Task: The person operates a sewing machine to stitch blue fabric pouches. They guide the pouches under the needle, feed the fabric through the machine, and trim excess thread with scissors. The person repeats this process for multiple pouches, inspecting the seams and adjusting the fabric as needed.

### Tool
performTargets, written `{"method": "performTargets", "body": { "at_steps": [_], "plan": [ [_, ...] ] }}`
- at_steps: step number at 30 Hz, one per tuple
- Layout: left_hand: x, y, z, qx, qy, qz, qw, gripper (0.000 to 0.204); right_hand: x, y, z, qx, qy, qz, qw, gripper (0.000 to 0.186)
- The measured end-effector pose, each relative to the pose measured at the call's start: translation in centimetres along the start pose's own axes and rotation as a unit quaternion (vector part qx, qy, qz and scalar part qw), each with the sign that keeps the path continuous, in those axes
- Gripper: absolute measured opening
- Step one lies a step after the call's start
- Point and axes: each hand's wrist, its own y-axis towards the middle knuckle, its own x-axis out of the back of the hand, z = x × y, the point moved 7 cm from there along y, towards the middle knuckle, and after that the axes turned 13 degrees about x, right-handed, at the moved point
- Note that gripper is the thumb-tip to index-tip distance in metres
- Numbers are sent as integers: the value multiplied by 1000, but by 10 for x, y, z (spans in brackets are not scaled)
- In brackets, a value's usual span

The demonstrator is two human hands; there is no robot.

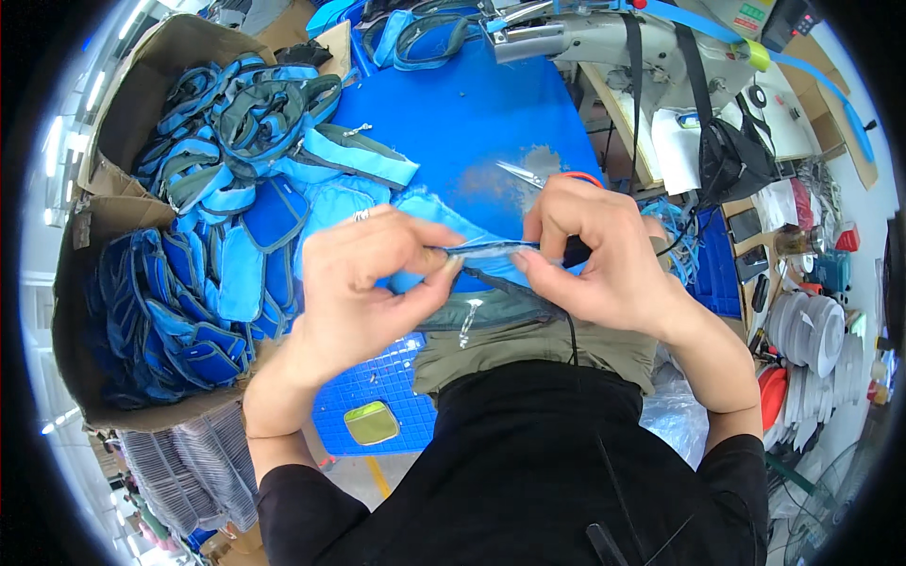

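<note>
Both hands pinch one blue and grey fabric piece [491, 283] over my lap, in front of the blue worktable [472, 113]. My left hand [363, 283], with a ring on one finger, grips its left end between thumb and fingers. My right hand [595, 255] grips the right end and also has orange-handled scissors [528, 174] looped on its fingers, blades pointing up-left. A thin pale strip of the fabric's edge stretches between the two hands. A metal zipper pull [469, 321] dangles below the piece.
A big cardboard box [104, 160] at the left is heaped with several blue and grey fabric pieces [226, 189]. A grey sewing machine [604, 38] stands at the far end of the table. White spools and tools [807, 325] clutter the right side. A blue crate [377, 396] sits below.
</note>
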Motion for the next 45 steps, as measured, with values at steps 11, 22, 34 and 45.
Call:
{"method": "performTargets", "body": {
  "at_steps": [11,22,34,45],
  "plan": [
    [-15,37,15,133,-160,257,944,18,-20,-22,6,-287,350,23,891,21],
    [-22,120,80,245,-232,358,871,23,-22,6,-63,-316,520,-103,787,25],
    [-37,234,148,260,-264,376,849,29,2,54,-140,-350,607,-204,684,35],
    [-35,270,164,278,-233,343,867,48,4,65,-165,-359,596,-270,666,36]
  ]
}}
